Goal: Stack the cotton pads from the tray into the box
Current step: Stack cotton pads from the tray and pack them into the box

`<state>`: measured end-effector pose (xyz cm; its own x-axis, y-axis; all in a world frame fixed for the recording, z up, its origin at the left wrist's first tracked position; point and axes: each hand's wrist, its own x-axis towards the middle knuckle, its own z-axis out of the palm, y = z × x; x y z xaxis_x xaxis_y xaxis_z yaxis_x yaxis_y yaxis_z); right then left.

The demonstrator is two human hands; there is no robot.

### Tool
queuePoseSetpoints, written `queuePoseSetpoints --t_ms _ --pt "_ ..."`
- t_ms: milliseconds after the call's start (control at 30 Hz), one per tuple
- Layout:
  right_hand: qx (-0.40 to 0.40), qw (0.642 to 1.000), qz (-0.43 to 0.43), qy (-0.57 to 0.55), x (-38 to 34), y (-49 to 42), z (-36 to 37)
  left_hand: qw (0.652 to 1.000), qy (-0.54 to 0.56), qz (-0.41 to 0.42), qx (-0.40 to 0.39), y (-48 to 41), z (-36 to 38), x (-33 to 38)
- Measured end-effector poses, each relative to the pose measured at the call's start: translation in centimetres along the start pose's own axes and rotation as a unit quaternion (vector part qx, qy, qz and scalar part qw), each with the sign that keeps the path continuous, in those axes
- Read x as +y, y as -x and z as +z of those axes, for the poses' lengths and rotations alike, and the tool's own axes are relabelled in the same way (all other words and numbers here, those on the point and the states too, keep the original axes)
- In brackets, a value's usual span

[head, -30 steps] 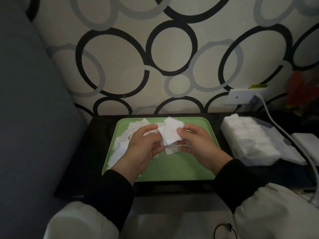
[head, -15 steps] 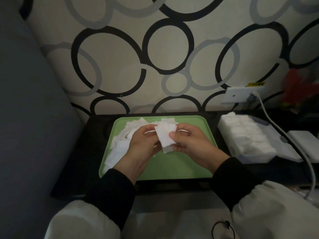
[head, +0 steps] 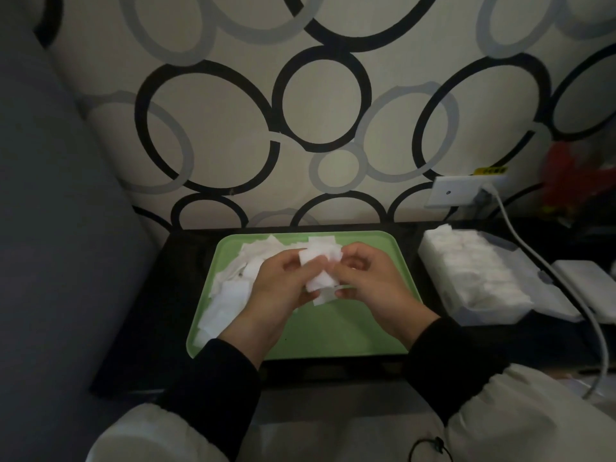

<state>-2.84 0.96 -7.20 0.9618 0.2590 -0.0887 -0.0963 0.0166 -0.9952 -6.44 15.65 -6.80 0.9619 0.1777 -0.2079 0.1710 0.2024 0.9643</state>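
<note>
Both hands meet over the flat green plastic tray, working a small bundle of square white cotton pads between them. The left hand curls its fingers and thumb round the bundle from the left. The right hand pinches the same bundle from the right, fingertips bent in against its edges. The bundle hangs just above the tray and is not yet squared: corners stick out at different angles. More loose white pads lie heaped along the tray's left side and far edge. The clear rectangular plastic box stands on the black tabletop just right of the tray, packed with rows of pads.

The step in hand looks like evening up a handful before it goes across. Next, I judge, the bundle needs squaring into a neat block, then carrying right and setting into whatever gap the box has left; where that gap is I cannot tell. Such thin, soft pads probably fan out easily, so the grip should be firm but light
</note>
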Motion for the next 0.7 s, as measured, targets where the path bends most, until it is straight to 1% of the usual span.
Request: queuePoseSetpoints --t_ms 67,133,200,267,333,400,533,700 --pt "-0.005 1.000 -0.003 0.002 -0.2 0.0 -0.1 1.000 -0.019 0.012 0.011 -0.1 -0.2 -0.3" --pt "-0.001 1.000 0.010 -0.017 -0.2 -0.3 -0.3 1.000 -0.014 0.006 0.020 -0.2 -0.5 -0.4" --pt "-0.015 0.998 0.040 -0.054 -0.4 -0.5 -0.5 1.000 0.001 -0.002 0.010 -0.2 -0.6 -0.2" --pt "-0.046 0.993 0.072 -0.084 -0.5 -0.4 -0.7 1.000 0.014 -0.008 -0.013 -0.1 -0.7 -0.1" --pt "-0.076 0.990 0.083 -0.086 -0.7 -0.2 -0.7 0.999 0.023 -0.018 -0.026 -0.1 -0.6 -0.1" --pt "-0.089 0.992 0.068 -0.056 -0.7 -0.1 -0.5 0.999 0.028 -0.028 -0.031 -0.2 -0.7 -0.1" --pt "-0.059 0.996 0.049 -0.037 -0.7 -0.1 -0.6 0.998 0.049 -0.044 -0.020 -0.3 -1.0 -0.1" --pt "-0.039 0.989 0.065 -0.124 -0.9 -0.5 -1.3 0.996 0.076 -0.044 0.011 -0.5 -1.4 -0.1"
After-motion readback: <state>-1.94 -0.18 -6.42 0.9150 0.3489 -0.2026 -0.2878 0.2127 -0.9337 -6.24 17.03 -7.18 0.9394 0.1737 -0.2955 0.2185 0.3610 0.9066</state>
